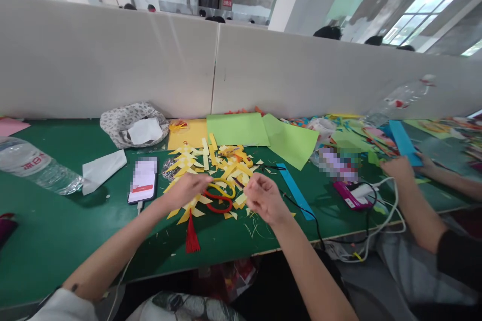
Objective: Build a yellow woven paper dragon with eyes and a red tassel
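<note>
Forearms (305,261): mine, crossing the worktop's (75,225) near edge.
Left hand (190,188), right hand (263,198): fingertips drawn in; pinching anything, I cannot tell.
Yellow paper weave (186,161): beneath my left; likely light, tearable; best held mid-body.
</note>
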{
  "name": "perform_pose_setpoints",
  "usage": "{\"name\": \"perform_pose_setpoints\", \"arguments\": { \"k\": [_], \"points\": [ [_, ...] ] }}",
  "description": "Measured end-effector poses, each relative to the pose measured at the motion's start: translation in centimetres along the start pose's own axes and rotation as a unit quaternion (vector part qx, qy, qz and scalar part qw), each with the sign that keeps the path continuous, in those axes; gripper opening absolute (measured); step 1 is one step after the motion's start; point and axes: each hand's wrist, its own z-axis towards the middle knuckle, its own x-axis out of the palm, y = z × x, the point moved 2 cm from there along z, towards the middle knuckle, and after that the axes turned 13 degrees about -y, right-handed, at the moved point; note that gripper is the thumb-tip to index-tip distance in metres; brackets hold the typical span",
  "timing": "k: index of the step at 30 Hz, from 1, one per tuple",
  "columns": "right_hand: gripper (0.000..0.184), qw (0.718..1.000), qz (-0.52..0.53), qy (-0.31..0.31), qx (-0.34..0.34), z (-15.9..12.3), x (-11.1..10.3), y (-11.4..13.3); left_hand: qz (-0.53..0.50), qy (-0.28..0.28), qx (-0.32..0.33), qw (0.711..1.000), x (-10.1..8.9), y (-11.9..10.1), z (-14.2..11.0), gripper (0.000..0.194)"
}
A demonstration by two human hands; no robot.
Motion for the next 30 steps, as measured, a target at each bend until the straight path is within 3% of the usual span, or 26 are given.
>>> {"name": "perform_pose_setpoints", "arguments": {
  "k": [2, 4, 5, 6, 7, 9, 10, 11, 12, 13, 14, 16, 17, 19, 21, 23, 27, 30],
  "points": [
    [0.031, 0.992, -0.078, -0.094, -0.026, 1.0, -1.5, -0.3, 0.006, -0.068, -0.037, 0.997, -2.2, 0.5, -1.6, 0.049],
    [0.029, 0.973, -0.194, -0.101, -0.073, 1.6, -0.4, -1.0, -0.029, -0.112, -0.089, 0.989, -2.9, 0.1, -3.6, 0.047],
    [0.042, 0.964, -0.233, -0.067, -0.106, 1.7, 1.0, -1.5, -0.056, -0.101, -0.103, 0.988, -2.7, -0.4, -4.5, 0.047],
    [0.056, 0.957, -0.256, 0.002, -0.137, 1.8, 2.9, -2.1, -0.073, -0.052, -0.099, 0.991, -2.2, -1.0, -5.2, 0.047],
    [0.060, 0.943, -0.272, 0.079, -0.174, 1.8, 4.9, -2.7, -0.083, -0.005, -0.073, 0.994, -1.6, -1.6, -5.6, 0.048],
    [0.031, 0.896, -0.322, 0.209, -0.223, 2.0, 7.7, -3.6, -0.076, -0.009, -0.049, 0.996, -1.6, -2.1, -5.8, 0.048],
    [0.015, 0.888, -0.354, 0.194, -0.221, 2.5, 8.0, -3.8, -0.055, -0.048, -0.071, 0.995, -2.2, -1.8, -5.7, 0.048],
    [0.017, 0.892, -0.381, 0.127, -0.206, 3.2, 7.3, -3.7, -0.019, -0.087, -0.091, 0.992, -3.1, -1.1, -5.5, 0.046],
    [0.025, 0.892, -0.404, 0.023, -0.199, 3.9, 6.0, -3.3, 0.034, -0.106, -0.100, 0.989, -4.2, -0.3, -5.3, 0.042],
    [0.030, 0.874, -0.430, -0.100, -0.203, 4.5, 4.0, -2.7, 0.096, -0.109, -0.108, 0.984, -5.3, 0.7, -5.2, 0.034],
    [0.034, 0.858, -0.441, -0.164, -0.207, 5.1, 2.1, -2.2, 0.154, -0.102, -0.107, 0.977, -6.3, 1.8, -5.2, 0.024],
    [0.035, 0.834, -0.459, -0.213, -0.219, 5.7, -1.4, -1.7, 0.239, -0.106, -0.058, 0.964, -7.4, 3.4, -5.5, 0.036],
    [0.033, 0.817, -0.477, -0.220, -0.239, 5.8, -2.6, -1.6, 0.249, -0.095, -0.011, 0.964, -7.4, 4.0, -5.8, 0.043],
    [0.036, 0.735, -0.588, -0.109, -0.319, 5.4, -3.3, -2.1, 0.210, -0.030, 0.070, 0.975, -6.4, 4.7, -6.5, 0.043],
    [0.038, 0.675, -0.649, 0.004, -0.352, 4.7, -2.9, -3.1, 0.156, 0.026, 0.111, 0.981, -5.1, 4.9, -7.1, 0.039],
    [0.036, 0.662, -0.664, 0.049, -0.345, 4.0, -2.4, -3.9, 0.140, 0.013, 0.114, 0.983, -4.5, 4.7, -7.5, 0.037],
    [0.030, 0.656, -0.680, 0.029, -0.326, 3.5, -2.2, -4.1, 0.139, -0.093, 0.081, 0.983, -5.5, 4.0, -8.4, 0.034],
    [0.035, 0.652, -0.682, 0.003, -0.332, 3.7, -2.0, -4.2, 0.164, -0.117, 0.018, 0.979, -6.2, 3.6, -9.6, 0.021]
  ]
}}
